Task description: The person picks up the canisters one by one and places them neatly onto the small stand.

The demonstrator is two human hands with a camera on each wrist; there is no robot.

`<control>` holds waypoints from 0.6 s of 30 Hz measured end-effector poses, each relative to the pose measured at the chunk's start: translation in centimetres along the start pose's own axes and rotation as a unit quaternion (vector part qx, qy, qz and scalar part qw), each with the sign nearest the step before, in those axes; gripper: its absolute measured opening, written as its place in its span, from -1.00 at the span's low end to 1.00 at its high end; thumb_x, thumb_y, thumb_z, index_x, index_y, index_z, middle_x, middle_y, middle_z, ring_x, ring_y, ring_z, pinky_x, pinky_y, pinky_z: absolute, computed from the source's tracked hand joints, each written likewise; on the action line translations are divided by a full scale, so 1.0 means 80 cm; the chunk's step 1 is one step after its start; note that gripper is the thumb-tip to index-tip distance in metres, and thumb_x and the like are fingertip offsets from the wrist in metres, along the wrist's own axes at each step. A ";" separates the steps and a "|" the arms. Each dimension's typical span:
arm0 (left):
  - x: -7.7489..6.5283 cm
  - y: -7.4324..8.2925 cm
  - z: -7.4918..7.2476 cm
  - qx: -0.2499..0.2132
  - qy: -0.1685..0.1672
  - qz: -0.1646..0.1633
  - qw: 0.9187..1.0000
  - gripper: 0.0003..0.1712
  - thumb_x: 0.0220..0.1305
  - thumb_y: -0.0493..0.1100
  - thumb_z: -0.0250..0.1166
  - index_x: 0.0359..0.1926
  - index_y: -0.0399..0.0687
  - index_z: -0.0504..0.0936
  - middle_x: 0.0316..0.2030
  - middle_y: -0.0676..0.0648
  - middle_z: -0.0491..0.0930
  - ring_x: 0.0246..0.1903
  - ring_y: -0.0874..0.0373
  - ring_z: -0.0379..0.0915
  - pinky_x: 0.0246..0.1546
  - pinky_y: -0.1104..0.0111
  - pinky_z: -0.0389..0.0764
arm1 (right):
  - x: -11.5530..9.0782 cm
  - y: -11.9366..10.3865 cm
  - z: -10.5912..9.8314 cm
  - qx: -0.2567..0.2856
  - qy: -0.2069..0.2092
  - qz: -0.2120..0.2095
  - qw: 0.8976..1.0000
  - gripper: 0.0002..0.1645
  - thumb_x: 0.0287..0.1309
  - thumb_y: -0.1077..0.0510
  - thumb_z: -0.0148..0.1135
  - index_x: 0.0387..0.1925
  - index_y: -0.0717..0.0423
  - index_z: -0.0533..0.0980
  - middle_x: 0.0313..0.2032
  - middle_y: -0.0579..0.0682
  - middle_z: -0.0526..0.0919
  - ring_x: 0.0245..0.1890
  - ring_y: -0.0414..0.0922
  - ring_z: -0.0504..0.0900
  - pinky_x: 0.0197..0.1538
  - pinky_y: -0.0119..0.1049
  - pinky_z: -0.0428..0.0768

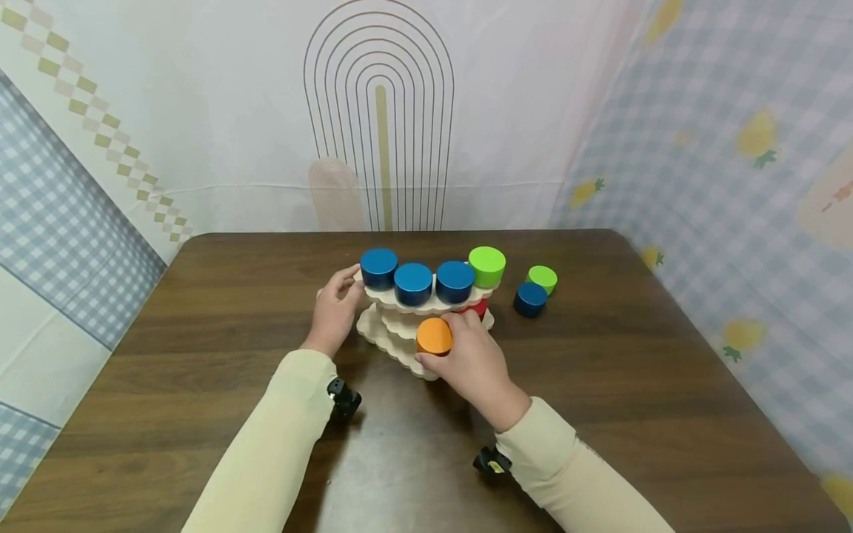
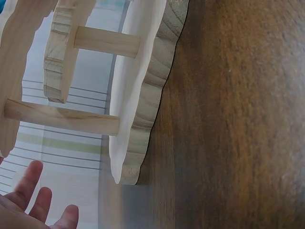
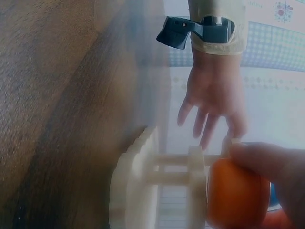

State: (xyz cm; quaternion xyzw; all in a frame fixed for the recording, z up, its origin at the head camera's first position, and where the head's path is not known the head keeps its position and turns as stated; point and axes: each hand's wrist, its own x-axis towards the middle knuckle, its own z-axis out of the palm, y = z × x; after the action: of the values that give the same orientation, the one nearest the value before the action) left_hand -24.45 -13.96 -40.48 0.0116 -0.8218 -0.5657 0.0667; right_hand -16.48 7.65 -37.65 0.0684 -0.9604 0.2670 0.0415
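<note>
A pale wooden tiered stand [image 1: 393, 345] with scalloped edges rises on round posts. My left hand [image 1: 333, 309] holds the left end of its top tier with thumb and forefinger; its other fingers [image 2: 40, 204] spread straight below that tier. My right hand [image 1: 474, 363] pinches an orange cylinder [image 1: 434, 336] between thumb and fingers, right at the middle tier's front edge. On the top tier stand blue cylinders [image 1: 413, 284] and a green cylinder [image 1: 487, 266]. A red cylinder [image 1: 477, 306] shows partly below it, behind my right hand.
To the right of the stand, a loose blue cylinder [image 1: 530, 300] and a loose green cylinder [image 1: 543, 278] sit close together on the brown wooden table [image 1: 220, 326]. Behind the table's far edge hangs a patterned cloth [image 1: 253, 148]. Each wrist carries a small black camera [image 1: 343, 398].
</note>
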 end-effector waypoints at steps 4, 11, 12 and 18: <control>0.000 0.000 0.000 -0.005 0.000 0.001 1.000 -0.51 0.44 -0.01 0.06 0.33 0.02 0.40 0.20 -0.22 0.44 0.30 -0.09 0.06 0.29 -0.03 0.16 | 0.001 -0.001 0.002 -0.009 0.009 -0.001 1.000 -0.14 -0.15 -0.17 0.54 0.13 0.22 0.46 -0.13 0.11 0.44 -0.16 -0.01 0.45 -0.14 -0.14 0.59; 0.000 -0.002 0.001 -0.008 -0.001 0.004 1.000 -0.51 0.45 -0.02 0.05 0.34 0.02 0.39 0.20 -0.23 0.43 0.30 -0.09 0.06 0.29 -0.03 0.16 | 0.001 -0.003 0.005 -0.022 0.035 -0.011 0.999 -0.09 -0.19 -0.26 0.53 0.11 0.21 0.50 -0.18 0.08 0.47 -0.21 -0.04 0.45 -0.19 -0.13 0.60; 0.000 -0.002 0.001 -0.008 -0.001 0.004 1.000 -0.51 0.45 -0.03 0.05 0.34 0.02 0.39 0.20 -0.23 0.43 0.30 -0.09 0.06 0.29 -0.03 0.16 | 0.001 -0.003 0.006 -0.024 0.038 -0.012 0.999 -0.09 -0.20 -0.27 0.53 0.10 0.20 0.51 -0.18 0.08 0.47 -0.21 -0.04 0.45 -0.20 -0.12 0.60; 0.000 -0.002 0.001 -0.006 0.002 0.008 1.000 -0.51 0.44 -0.02 0.05 0.33 0.02 0.40 0.20 -0.22 0.43 0.30 -0.10 0.06 0.30 -0.03 0.15 | 0.002 -0.005 0.008 -0.039 0.051 -0.014 0.998 -0.11 -0.22 -0.29 0.53 0.07 0.16 0.52 -0.13 0.07 0.52 -0.17 -0.04 0.49 -0.22 -0.06 0.63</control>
State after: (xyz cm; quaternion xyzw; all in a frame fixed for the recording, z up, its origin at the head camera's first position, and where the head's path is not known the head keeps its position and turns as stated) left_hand -24.46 -13.94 -40.63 0.0058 -0.8186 -0.5697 0.0726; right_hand -16.59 6.98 -37.95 0.0661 -0.9657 0.2316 0.0967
